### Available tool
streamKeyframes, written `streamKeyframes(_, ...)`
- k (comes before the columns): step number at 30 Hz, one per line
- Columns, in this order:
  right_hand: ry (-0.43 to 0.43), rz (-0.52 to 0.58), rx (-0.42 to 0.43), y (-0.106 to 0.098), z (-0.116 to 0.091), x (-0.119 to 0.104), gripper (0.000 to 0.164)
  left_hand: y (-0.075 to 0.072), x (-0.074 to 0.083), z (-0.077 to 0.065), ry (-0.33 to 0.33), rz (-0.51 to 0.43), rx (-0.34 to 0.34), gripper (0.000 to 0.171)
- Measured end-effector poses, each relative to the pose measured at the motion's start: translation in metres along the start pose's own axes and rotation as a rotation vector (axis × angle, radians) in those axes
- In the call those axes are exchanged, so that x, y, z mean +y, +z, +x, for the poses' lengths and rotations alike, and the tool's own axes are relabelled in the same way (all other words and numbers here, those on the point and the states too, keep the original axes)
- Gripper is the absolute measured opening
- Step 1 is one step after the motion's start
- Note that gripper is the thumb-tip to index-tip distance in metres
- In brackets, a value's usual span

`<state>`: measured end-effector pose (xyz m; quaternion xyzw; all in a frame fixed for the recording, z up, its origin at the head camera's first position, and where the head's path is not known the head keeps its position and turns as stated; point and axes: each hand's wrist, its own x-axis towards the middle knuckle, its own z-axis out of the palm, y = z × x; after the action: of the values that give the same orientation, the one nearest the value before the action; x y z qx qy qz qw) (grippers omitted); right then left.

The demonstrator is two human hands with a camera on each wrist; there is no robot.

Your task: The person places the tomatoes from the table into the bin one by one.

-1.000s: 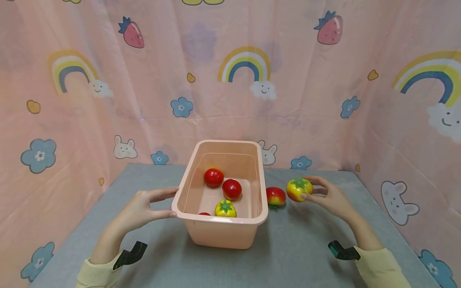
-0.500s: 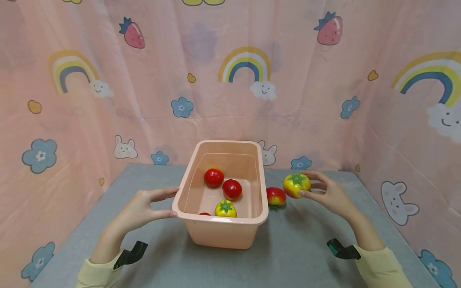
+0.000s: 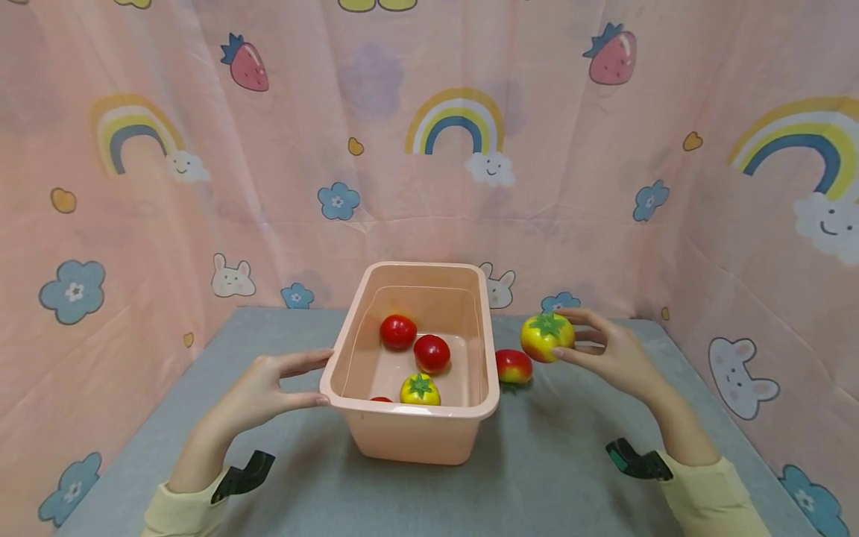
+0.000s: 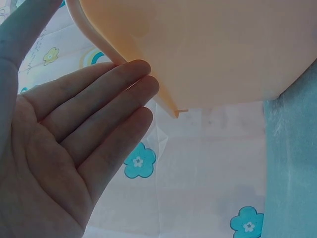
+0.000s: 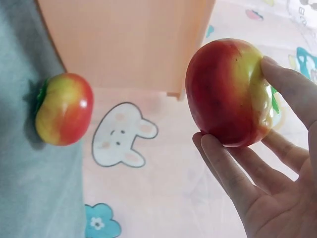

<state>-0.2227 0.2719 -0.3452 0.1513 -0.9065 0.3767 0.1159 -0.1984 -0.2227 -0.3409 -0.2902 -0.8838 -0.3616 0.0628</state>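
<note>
A peach-coloured plastic bin (image 3: 416,434) stands mid-table. My left hand (image 3: 271,384) touches its left rim with straight fingers; in the left wrist view the fingertips (image 4: 148,87) rest along the rim. My right hand (image 3: 622,359) holds a toy tomato (image 3: 545,337), yellow and red with a green leafy top, between thumb and fingers, raised off the table to the right of the bin. Below it, close to the bin's right wall, lies another red-and-yellow tomato (image 3: 514,366), leaf side down. Inside the bin are two red tomatoes (image 3: 432,353), a yellow one (image 3: 420,389), and a red sliver mostly hidden by the front wall.
The grey table (image 3: 302,477) reaches back to a pink patterned curtain (image 3: 429,216), which also hangs along both sides. A black wrist strap mount (image 3: 243,477) sits on each wrist.
My right hand has lifted the held tomato upward and slightly left, toward the bin. The left hand and the bin have stayed put.
</note>
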Motion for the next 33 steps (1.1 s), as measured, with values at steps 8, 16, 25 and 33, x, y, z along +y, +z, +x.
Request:
streamKeyframes(8,-0.039,0.015,0.002,-0.003,0.003,-0.010,0.060,0.000,0.000,0.000,-0.003,-0.003,0.000,0.063)
streamKeyframes(16,-0.087,0.027,0.006,-0.007,0.009,-0.023,0.058,0.000,-0.001,0.000,0.002,0.009,0.002,0.063)
streamKeyframes(25,-0.104,0.020,-0.019,-0.010,0.019,-0.036,0.061,0.000,-0.001,0.000,-0.008,0.013,0.003,0.064)
streamKeyframes(33,-0.146,0.011,-0.055,-0.013,0.028,-0.053,0.061,0.000,0.000,0.000,-0.015,0.005,0.001,0.064)
